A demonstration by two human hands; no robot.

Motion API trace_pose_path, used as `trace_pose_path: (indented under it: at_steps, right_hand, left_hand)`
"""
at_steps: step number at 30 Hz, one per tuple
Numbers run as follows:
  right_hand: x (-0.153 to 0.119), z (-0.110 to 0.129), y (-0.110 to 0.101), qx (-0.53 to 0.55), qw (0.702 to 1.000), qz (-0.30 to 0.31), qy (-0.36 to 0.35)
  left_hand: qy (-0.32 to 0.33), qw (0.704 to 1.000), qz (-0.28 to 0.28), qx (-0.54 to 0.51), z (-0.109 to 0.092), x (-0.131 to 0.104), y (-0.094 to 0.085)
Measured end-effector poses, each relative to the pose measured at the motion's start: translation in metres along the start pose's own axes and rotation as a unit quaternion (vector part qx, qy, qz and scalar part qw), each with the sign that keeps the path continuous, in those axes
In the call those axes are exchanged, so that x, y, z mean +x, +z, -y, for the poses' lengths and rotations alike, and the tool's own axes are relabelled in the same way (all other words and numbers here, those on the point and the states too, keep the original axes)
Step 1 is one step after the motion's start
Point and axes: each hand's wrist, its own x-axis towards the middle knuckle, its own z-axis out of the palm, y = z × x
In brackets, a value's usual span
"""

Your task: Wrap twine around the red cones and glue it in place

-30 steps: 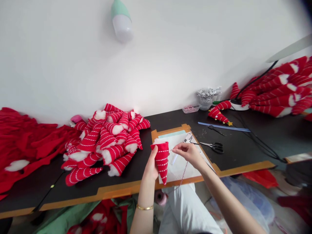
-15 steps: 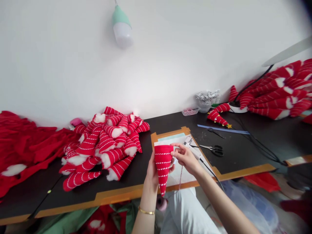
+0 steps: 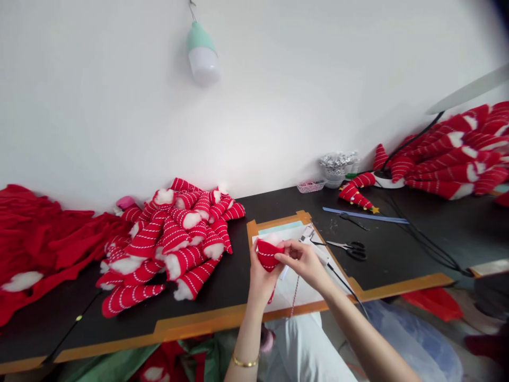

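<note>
Red striped cloth, a small stuffed cone (image 3: 269,254), sits between our two hands just above the white paper (image 3: 300,281) on the bench (image 3: 397,249). Our left hand (image 3: 260,278) cups it from below, grip closed round its body, while our right hand (image 3: 303,260) pinches its open rim with thumb and fingertips pressed together. A red-and-white twine (image 3: 295,289) hangs down from under the right hand toward our lap. Left of us lies a pile of finished cones (image 3: 175,239), well apart; black scissors (image 3: 350,247) rest to the right, beside a blue strip (image 3: 366,215)
</note>
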Motion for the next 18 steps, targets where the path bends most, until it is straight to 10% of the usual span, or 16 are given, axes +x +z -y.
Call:
trace_pose_path:
  at_steps: [6,18]
  right_hand:
    - [-0.002,0.006,-0.018,0.050,0.993,0.059,0.088]
    - [0.005,-0.004,-0.010,0.093,0.991,0.026,0.092]
  left_hand:
    - [-0.078,0.993,0.076,-0.042,0.005,0.003,-0.011]
    - [-0.097,0.991,0.039,-0.088,-0.008,-0.002,-0.024]
